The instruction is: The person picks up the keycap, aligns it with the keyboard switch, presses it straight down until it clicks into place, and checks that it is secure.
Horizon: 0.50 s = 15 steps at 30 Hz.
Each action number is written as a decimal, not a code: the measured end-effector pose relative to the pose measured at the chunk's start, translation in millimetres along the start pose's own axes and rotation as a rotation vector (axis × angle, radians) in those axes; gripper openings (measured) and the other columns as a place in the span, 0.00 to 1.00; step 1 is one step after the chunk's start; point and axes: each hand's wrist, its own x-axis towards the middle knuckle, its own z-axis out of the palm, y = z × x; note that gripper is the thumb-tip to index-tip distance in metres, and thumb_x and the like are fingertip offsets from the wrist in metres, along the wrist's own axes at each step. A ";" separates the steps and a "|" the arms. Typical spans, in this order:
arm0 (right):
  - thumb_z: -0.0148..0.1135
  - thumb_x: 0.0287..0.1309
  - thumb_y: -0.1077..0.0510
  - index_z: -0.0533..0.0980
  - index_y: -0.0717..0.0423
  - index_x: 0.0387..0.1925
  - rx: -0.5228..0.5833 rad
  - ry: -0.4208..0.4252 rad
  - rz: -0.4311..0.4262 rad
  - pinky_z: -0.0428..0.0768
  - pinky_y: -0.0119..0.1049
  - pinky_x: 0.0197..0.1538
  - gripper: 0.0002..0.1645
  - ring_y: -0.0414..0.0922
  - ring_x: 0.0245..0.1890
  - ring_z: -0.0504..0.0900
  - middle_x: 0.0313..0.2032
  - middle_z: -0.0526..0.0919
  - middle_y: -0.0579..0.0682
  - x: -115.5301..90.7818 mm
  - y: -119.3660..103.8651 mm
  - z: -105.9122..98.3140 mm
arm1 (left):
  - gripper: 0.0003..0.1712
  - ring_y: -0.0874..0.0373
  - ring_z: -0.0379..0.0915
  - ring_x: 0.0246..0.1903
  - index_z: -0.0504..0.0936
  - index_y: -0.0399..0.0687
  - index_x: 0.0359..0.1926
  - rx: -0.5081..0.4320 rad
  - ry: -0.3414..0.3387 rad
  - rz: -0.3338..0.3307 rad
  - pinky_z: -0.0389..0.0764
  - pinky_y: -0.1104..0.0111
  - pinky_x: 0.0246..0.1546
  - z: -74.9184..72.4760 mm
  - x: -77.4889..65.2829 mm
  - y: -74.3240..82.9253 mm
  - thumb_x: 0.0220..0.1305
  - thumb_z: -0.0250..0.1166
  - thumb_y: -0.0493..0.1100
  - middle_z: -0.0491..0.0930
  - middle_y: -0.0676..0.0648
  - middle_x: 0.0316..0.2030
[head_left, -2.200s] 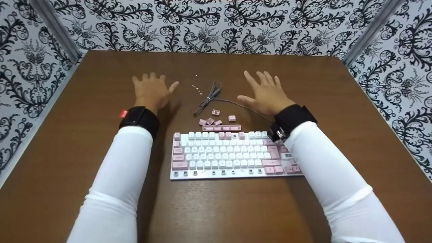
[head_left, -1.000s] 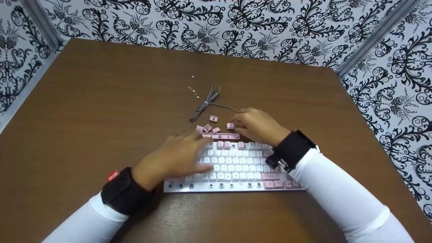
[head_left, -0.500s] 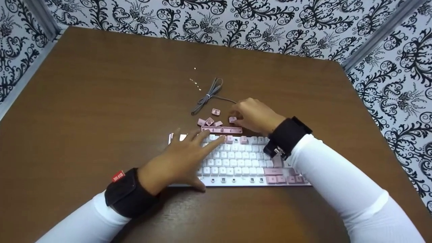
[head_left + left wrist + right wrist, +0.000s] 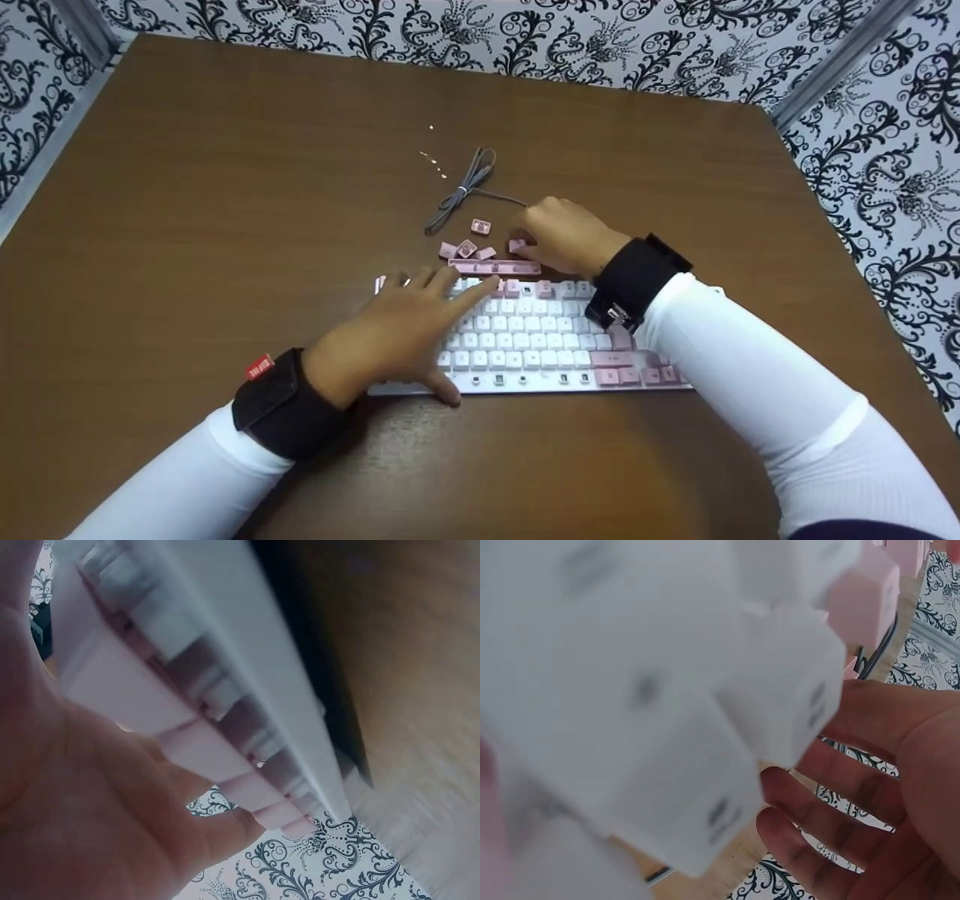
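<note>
A white and pink mechanical keyboard lies in the middle of the table. My left hand spreads over its left part, thumb at the front edge and fingers reaching the back row; pink keys stand close to the palm in the left wrist view. Behind the keyboard my right hand pinches a small pink keycap with its fingertips. White keys fill much of the right wrist view and hide those fingertips. Several loose pink keycaps and a long pink spacebar lie behind the keyboard.
A bundled grey cable lies behind the keycaps and runs toward the right hand. Small pale bits are scattered to its left. Patterned panels border the brown table. Bare switches show along the keyboard's front row.
Both hands, first raised apart over the table, have come in. The left has settled across the keyboard's left part; the right has come to the separate pink keycap and pinches it.
</note>
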 end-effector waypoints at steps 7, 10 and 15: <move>0.67 0.62 0.58 0.83 0.58 0.38 -0.008 -0.002 0.014 0.83 0.46 0.41 0.07 0.51 0.32 0.85 0.31 0.86 0.54 -0.2 -0.6 1.0 | 0.80 0.37 0.64 0.64 0.46 0.62 0.80 -0.031 -0.025 -0.005 0.68 0.39 0.58 -0.2 1.4 -1.4 0.27 0.79 0.75 0.64 0.36 0.65; 0.67 0.62 0.58 0.83 0.58 0.38 -0.001 -0.001 0.012 0.83 0.47 0.41 0.06 0.51 0.33 0.85 0.33 0.87 0.54 -1.3 -0.7 0.1 | 0.79 0.37 0.63 0.65 0.46 0.62 0.80 -0.038 -0.038 -0.007 0.67 0.38 0.60 0.0 1.8 -1.1 0.28 0.79 0.75 0.63 0.37 0.66; 0.67 0.61 0.60 0.83 0.57 0.36 0.021 0.032 0.013 0.82 0.47 0.43 0.04 0.52 0.35 0.85 0.33 0.87 0.54 -5.6 0.0 -0.3 | 0.78 0.38 0.61 0.67 0.46 0.63 0.80 -0.034 -0.056 -0.017 0.65 0.38 0.61 0.9 2.2 -0.9 0.30 0.78 0.75 0.62 0.37 0.67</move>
